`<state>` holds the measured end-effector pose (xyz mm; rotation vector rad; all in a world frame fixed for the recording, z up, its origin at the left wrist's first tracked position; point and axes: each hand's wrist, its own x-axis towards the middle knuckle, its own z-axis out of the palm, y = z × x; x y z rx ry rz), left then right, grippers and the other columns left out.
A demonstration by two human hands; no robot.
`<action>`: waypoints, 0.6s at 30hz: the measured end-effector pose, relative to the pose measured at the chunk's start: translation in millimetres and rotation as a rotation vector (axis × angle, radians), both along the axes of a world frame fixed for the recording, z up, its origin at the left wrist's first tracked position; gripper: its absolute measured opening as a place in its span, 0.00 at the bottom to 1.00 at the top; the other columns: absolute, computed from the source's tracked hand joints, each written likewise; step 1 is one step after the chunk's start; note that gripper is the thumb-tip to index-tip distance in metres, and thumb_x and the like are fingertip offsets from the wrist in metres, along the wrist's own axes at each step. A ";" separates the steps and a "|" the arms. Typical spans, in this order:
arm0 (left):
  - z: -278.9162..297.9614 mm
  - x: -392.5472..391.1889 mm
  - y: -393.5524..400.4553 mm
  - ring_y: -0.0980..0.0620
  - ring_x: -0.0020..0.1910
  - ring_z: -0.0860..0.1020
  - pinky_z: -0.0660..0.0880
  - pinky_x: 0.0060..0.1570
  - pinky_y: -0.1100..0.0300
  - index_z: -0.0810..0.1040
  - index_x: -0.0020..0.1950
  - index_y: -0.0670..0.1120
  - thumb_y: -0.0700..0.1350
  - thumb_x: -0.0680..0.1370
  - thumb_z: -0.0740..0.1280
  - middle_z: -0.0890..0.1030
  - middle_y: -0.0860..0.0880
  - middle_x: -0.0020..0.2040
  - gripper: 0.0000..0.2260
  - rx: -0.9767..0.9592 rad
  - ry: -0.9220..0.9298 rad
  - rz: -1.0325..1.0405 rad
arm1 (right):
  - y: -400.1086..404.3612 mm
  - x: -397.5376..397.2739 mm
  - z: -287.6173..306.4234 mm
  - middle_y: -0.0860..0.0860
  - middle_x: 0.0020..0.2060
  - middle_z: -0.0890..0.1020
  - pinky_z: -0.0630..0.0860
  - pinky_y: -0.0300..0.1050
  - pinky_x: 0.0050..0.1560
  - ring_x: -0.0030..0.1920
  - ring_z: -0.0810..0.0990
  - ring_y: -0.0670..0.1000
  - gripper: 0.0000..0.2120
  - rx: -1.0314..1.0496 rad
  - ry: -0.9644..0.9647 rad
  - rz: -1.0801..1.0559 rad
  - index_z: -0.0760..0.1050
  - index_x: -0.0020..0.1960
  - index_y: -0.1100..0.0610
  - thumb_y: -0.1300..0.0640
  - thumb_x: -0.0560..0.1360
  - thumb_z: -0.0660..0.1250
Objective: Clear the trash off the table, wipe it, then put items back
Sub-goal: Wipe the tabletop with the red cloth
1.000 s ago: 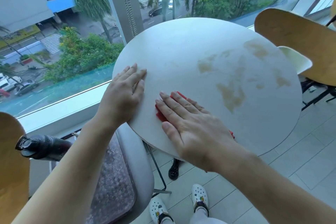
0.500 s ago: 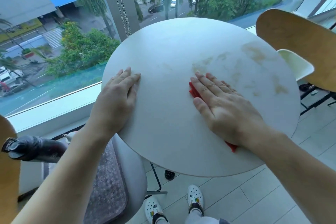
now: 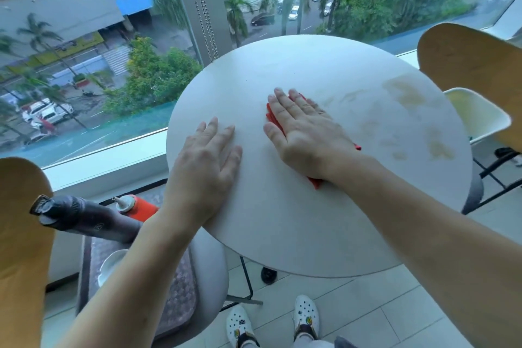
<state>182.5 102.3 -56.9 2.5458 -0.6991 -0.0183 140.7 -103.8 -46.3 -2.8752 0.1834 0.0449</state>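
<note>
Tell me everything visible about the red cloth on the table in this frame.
The red cloth is a thin, soft-looking fabric lying flat on the round white table, near its middle. Most of it is hidden under the right hand, which presses on it palm down with fingers spread. Only bits show: an edge by the fingers toward the window, a corner near the wrist, and a sliver on the hand's right. It lies just left of the brownish stains. The left hand rests apart from it.

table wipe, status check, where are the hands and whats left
Right hand flat on red cloth, mid-table. Left hand flat, bracing the table near its edge. Brown stains remain on right side. Nothing in the way.
</note>
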 end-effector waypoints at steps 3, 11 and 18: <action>0.5 -1.5 -2.3 0.50 0.80 0.58 0.53 0.77 0.56 0.70 0.77 0.51 0.53 0.83 0.63 0.64 0.47 0.80 0.23 0.001 -0.010 0.012 | 5.4 -6.9 1.9 0.45 0.82 0.43 0.37 0.46 0.79 0.80 0.39 0.45 0.31 0.015 -0.013 0.049 0.44 0.83 0.50 0.39 0.83 0.42; 3.0 -5.2 -2.5 0.53 0.80 0.59 0.54 0.77 0.57 0.70 0.77 0.53 0.54 0.83 0.63 0.64 0.50 0.80 0.22 0.019 -0.020 0.032 | 16.3 -46.6 4.1 0.47 0.82 0.51 0.40 0.41 0.78 0.80 0.45 0.44 0.24 0.194 -0.097 0.164 0.59 0.75 0.50 0.40 0.83 0.49; 5.0 -9.0 -4.4 0.55 0.80 0.59 0.53 0.78 0.58 0.71 0.76 0.54 0.53 0.83 0.63 0.65 0.51 0.80 0.21 0.002 -0.009 0.062 | 1.6 -92.3 9.0 0.42 0.81 0.47 0.38 0.40 0.78 0.79 0.40 0.40 0.27 0.152 -0.034 0.222 0.52 0.81 0.47 0.40 0.84 0.46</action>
